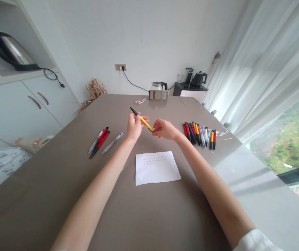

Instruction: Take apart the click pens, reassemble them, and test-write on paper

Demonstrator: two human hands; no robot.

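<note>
Held over a smooth grey-brown table (139, 216) at the centre of the frame: one slim yellow pen with black ends (146, 123), tilted, with its longer black end toward the upper left and a dark clip at the lower right. Gripped where black meets yellow, between thumb and fingers of the bare left hand (134, 127). At the clip end, bare right hand (166, 129) with fingers curled in; impossible to tell whether pinching or merely touching. At left of the frame, two red-and-black plastic pens (103, 139) close together and two transparent plastic pens (113, 142), one beside the red pair, one nearer the left forearm. At right of the frame, a tight row of red, blue, yellow and clear pens (196, 129), too crowded to count surely; near its right end, one yellow-and-black pen (212, 136) beside one red-and-black pen (214, 136). Below centre, one white paper sheet (157, 174) with small, unreadable writing.
</note>
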